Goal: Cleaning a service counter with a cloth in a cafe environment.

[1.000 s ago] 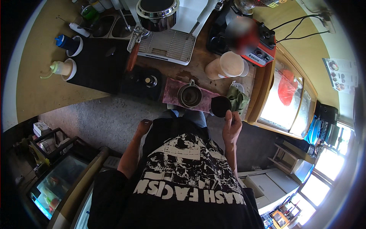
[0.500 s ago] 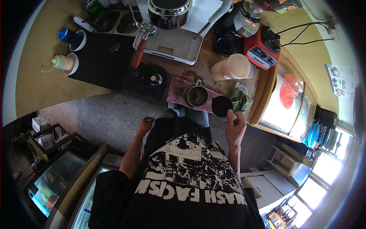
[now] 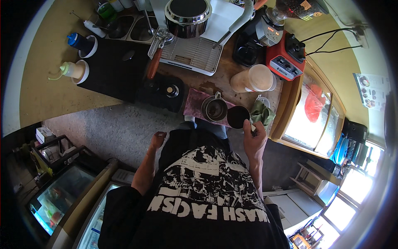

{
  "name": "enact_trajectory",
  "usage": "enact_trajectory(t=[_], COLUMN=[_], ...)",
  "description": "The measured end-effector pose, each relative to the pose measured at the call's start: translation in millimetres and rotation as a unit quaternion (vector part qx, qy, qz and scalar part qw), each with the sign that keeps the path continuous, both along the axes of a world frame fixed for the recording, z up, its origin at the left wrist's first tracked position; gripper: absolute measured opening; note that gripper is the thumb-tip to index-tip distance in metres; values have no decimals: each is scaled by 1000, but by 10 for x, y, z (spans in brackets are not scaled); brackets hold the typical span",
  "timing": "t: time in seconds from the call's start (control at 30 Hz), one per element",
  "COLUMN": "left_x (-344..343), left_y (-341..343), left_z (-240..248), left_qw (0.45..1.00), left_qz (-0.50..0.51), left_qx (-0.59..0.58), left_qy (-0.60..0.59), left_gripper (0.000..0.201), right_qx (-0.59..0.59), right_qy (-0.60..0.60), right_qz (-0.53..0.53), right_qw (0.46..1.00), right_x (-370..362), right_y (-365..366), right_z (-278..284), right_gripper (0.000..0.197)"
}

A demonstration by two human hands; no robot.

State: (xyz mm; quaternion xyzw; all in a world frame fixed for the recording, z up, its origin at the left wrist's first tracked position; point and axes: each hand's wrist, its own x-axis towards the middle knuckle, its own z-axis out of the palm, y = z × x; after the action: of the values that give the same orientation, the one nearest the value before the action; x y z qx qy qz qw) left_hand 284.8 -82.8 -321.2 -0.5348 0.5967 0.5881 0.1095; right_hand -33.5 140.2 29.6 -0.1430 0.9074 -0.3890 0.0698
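Observation:
A round mug (image 3: 238, 117) with a dark inside is held by its light-coloured handle in my right hand (image 3: 255, 139), fingers closed round it. Its far-left rim comes close to a steel pitcher (image 3: 214, 108), which stands on a pink cloth (image 3: 192, 103) at the counter's front edge. Whether the mug touches the cloth or hovers over it I cannot tell. My left hand (image 3: 158, 139) hangs beside my body, away from the counter, its fingers curled with nothing visible in them.
An espresso machine (image 3: 186, 54) stands at the back with a wooden-handled portafilter (image 3: 154, 62) on it. A tamper (image 3: 172, 91) sits on a black mat. To the right are a plastic tub (image 3: 248, 79), a red blender base (image 3: 286, 56) and a green cloth (image 3: 262, 113).
The mug in my right hand has shifted slightly left, nearer the steel pitcher. The whole view has moved a little; my left hand still hangs at my side.

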Motion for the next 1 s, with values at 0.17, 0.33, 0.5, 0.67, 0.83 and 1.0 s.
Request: enact_trajectory(t=[0.17, 0.33, 0.5, 0.67, 0.83, 1.0], left_x=[-62, -150, -226, -79, -146, -260], left_y=[-9, 2, 28, 124, 175, 185], left_z=[131, 333, 590, 494, 683, 879], left_qw=[1000, 1000, 999, 998, 997, 999], left_qz=[12, 16, 0, 46, 67, 41], left_qx=[5, 6, 16, 28, 19, -6], left_qy=[12, -5, -32, -24, -18, -19], left_gripper=[45, 47, 47, 43, 39, 37], right_qx=[3, 16, 24, 25, 24, 41], right_qy=[-7, -10, -3, -6, 13, 22], right_qz=[13, 31, 48, 74, 94, 100], right_qw=[1000, 999, 999, 997, 995, 994], right_x=[-12, -25, -31, -40, -60, -84], right_y=[-43, -51, -58, -111, -125, -135], right_z=[83, 148, 178, 223, 224, 237], right_gripper=[38, 39, 38, 36, 36, 36])
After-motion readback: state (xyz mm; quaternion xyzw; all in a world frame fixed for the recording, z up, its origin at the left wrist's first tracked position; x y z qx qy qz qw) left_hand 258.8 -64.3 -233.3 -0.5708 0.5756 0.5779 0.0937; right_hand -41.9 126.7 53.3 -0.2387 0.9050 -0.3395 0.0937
